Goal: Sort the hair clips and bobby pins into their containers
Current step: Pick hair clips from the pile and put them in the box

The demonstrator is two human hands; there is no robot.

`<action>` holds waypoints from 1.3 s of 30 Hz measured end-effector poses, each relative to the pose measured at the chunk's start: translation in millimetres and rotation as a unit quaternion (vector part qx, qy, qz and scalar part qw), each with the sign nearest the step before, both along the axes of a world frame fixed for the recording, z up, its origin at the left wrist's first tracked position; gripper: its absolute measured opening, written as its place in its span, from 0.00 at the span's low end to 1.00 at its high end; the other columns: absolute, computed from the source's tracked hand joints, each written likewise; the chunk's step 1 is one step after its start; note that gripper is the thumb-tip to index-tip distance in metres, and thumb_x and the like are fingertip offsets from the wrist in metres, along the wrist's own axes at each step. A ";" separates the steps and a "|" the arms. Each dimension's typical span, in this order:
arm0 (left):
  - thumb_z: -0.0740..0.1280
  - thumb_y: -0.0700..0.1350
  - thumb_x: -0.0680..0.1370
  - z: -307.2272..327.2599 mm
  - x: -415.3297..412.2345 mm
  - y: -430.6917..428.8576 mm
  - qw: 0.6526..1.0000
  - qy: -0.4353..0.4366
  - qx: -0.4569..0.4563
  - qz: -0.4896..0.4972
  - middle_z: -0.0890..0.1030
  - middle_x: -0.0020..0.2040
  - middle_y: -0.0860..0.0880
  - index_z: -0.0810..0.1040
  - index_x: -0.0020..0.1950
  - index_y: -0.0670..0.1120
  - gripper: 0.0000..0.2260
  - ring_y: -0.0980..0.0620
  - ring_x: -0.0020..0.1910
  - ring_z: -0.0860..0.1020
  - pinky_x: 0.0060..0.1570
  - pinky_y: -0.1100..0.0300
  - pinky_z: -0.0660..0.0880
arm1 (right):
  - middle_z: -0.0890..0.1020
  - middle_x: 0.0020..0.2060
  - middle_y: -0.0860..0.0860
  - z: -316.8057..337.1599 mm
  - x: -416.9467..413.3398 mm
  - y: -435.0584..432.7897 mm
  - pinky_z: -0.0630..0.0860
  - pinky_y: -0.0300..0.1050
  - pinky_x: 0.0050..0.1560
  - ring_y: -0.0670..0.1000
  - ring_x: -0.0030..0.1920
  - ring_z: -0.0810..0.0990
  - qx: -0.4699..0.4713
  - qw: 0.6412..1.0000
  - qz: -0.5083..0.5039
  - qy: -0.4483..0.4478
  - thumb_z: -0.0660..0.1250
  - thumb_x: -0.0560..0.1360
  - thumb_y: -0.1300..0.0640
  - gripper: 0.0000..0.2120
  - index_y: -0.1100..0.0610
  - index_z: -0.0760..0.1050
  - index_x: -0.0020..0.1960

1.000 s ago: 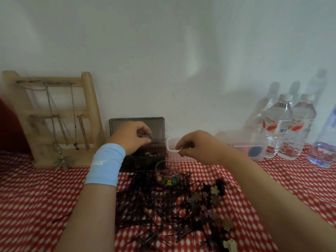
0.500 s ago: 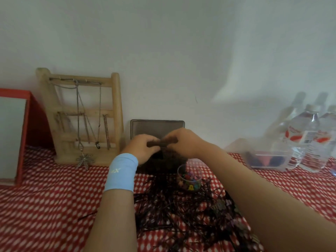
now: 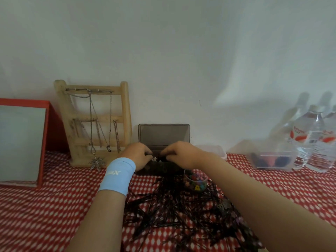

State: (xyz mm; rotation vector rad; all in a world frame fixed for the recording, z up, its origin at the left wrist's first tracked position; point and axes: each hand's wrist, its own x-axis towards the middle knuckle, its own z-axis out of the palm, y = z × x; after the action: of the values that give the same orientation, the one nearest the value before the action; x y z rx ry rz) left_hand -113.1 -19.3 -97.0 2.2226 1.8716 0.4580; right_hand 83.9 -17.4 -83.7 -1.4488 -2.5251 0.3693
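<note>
The left hand [image 3: 137, 155] and right hand [image 3: 180, 155] curl their fingers over the open dark smoky plastic box [image 3: 164, 136]; what they hold, if anything, cannot be told. In front of the box sprawls the black bobby pin heap [image 3: 171, 210]. The right forearm partly hides a small clear cup of coloured clips [image 3: 196, 181]. A wooden ladder-shaped necklace rack [image 3: 125, 113] stands left of the box.

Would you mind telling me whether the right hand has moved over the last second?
Yes: the right hand moved left, from beside the dark box to over it.
</note>
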 end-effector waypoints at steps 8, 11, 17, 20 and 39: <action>0.50 0.57 0.84 -12.3 7.8 -11.0 0.990 0.121 -0.035 -0.056 0.60 0.79 0.48 0.59 0.79 0.50 0.24 0.46 0.76 0.62 0.74 0.47 0.58 | 0.78 0.67 0.55 -3.3 -18.5 -6.5 0.70 0.47 0.64 0.56 0.66 0.75 -0.017 0.999 -0.030 -0.005 0.55 0.85 0.55 0.18 0.54 0.75 0.71; 0.46 0.58 0.84 -7.3 13.3 -16.7 0.987 0.140 -0.070 -0.047 0.48 0.81 0.49 0.45 0.81 0.51 0.27 0.50 0.80 0.51 0.76 0.50 0.45 | 0.75 0.70 0.56 -6.3 -18.4 -13.0 0.67 0.47 0.65 0.57 0.68 0.73 -0.036 0.999 -0.012 -0.032 0.53 0.86 0.56 0.19 0.56 0.72 0.73; 0.57 0.56 0.82 19.0 22.9 -25.0 0.996 -0.025 0.048 -0.064 0.64 0.77 0.49 0.58 0.79 0.51 0.26 0.48 0.75 0.63 0.73 0.49 0.61 | 0.78 0.68 0.49 24.3 21.9 -30.7 0.68 0.42 0.66 0.51 0.68 0.75 0.035 0.994 -0.054 0.084 0.61 0.81 0.60 0.19 0.51 0.75 0.71; 0.60 0.52 0.82 30.6 55.6 -38.4 0.984 -0.059 0.128 -0.106 0.72 0.70 0.52 0.71 0.72 0.52 0.18 0.50 0.70 0.67 0.70 0.51 0.65 | 0.81 0.60 0.44 39.7 59.4 -54.5 0.71 0.38 0.59 0.45 0.57 0.79 0.064 0.988 -0.074 0.116 0.63 0.81 0.60 0.14 0.49 0.81 0.62; 0.67 0.49 0.79 -4.8 215.2 -101.2 0.970 0.023 -0.074 -0.232 0.79 0.61 0.48 0.77 0.64 0.49 0.14 0.47 0.57 0.77 0.56 0.57 0.73 | 0.85 0.54 0.44 -15.9 189.0 -127.7 0.78 0.44 0.61 0.44 0.49 0.80 -0.076 0.981 -0.179 -0.014 0.73 0.75 0.59 0.14 0.48 0.82 0.60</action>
State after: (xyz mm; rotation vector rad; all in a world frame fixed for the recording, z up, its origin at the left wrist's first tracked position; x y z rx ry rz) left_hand 102.0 -120.5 -101.9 2.4732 1.2861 0.1782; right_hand 273.0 -145.1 -99.6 -1.9349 -2.2315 0.4873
